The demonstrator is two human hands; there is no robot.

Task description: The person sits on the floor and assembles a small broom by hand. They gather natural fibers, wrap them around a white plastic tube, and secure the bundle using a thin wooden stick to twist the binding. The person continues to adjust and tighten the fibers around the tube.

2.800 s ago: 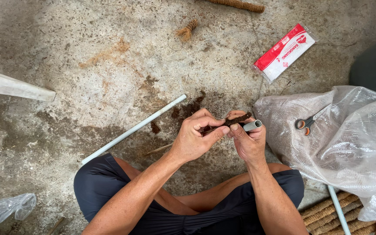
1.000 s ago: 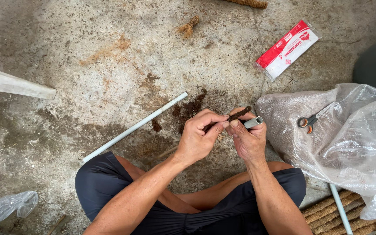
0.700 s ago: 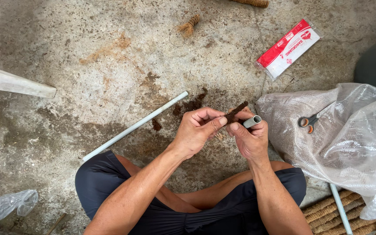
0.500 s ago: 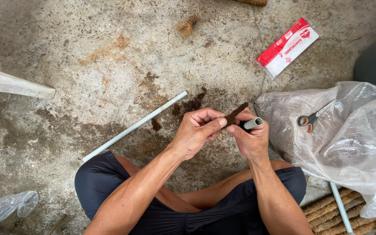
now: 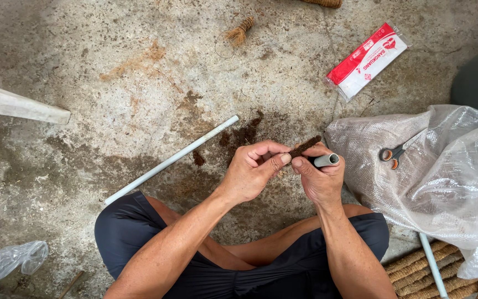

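I sit cross-legged on a concrete floor. My right hand (image 5: 319, 180) grips a short grey pipe piece (image 5: 326, 160) whose open end points right. My left hand (image 5: 255, 169) pinches a dark brown twist of coir fibre (image 5: 304, 147) that sticks up and to the right between both hands. Thumbs and fingertips of the two hands meet around the fibre, just left of the pipe's end. Brown fibre crumbs (image 5: 244, 133) lie on the floor beyond my hands.
A long white pipe (image 5: 170, 160) lies diagonally on the floor at my left knee. Orange-handled scissors (image 5: 396, 150) rest on a large clear plastic bag (image 5: 443, 177) at right. A red-and-white packet (image 5: 367, 60) lies farther off. Coir ropes (image 5: 416, 264) lie at lower right.
The fibre twist now sticks out longer above my fingers than before. My hands have stayed in nearly the same place, shifting slightly as my fingers work the fibre.
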